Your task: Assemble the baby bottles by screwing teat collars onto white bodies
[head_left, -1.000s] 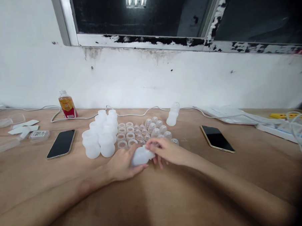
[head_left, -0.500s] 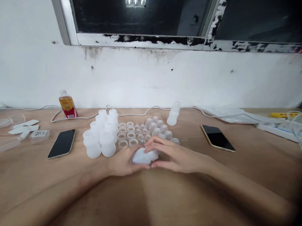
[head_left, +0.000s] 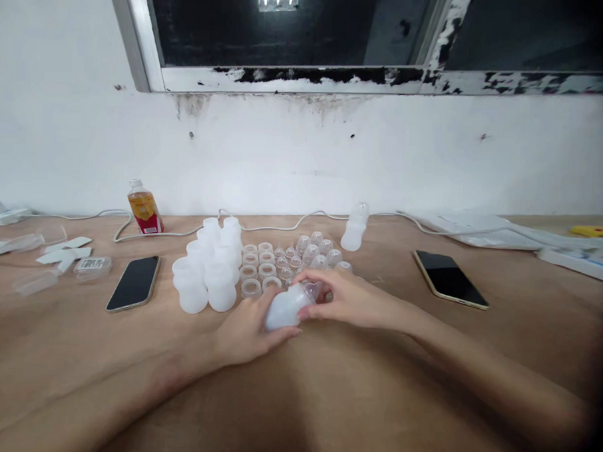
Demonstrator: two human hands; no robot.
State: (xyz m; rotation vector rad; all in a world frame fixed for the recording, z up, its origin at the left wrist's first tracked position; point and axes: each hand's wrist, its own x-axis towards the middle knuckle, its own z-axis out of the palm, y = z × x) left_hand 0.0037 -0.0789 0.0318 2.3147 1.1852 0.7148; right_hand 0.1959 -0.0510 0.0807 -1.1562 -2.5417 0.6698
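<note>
Milky plastic, the bottle [head_left: 284, 310] we hold over the table [head_left: 354, 395] slants up rightward, our left hand [head_left: 247, 329] clamped round its base, our right hand [head_left: 348, 298], nearer its top, with fingers closed about the neck.

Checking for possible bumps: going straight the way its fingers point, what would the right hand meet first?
The right hand would most likely meet the white bottle first, which it already appears to touch. Beyond that probably comes the left hand, though depth is unclear.
</note>
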